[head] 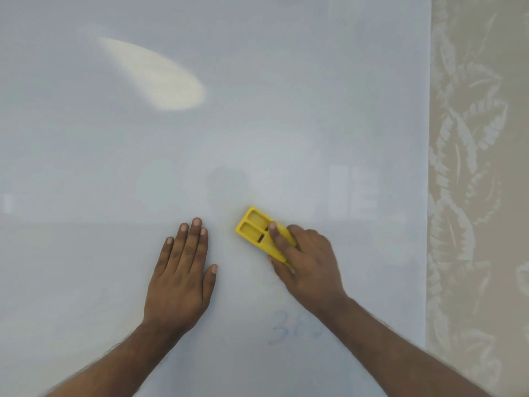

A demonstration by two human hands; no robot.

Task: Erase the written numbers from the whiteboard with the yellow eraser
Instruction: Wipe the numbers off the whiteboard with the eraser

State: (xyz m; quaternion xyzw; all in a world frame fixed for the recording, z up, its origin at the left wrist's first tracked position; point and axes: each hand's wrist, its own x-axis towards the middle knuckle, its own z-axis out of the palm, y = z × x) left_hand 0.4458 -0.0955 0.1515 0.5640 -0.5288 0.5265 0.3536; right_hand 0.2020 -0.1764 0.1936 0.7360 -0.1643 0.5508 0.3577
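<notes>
The whiteboard (pixel 200 138) fills most of the view. My right hand (pixel 309 262) grips the yellow eraser (pixel 254 229) and presses it flat on the board, index finger laid along its top. Faint blue numbers (pixel 289 328), partly smeared, lie below the eraser, between my two forearms. My left hand (pixel 183 270) rests flat on the board to the left of the eraser, fingers together and holding nothing.
The board's right edge (pixel 428 196) runs vertically; beyond it is beige wallpaper with a leaf pattern (pixel 475 167). A bright light reflection (pixel 160 78) sits on the board at upper left.
</notes>
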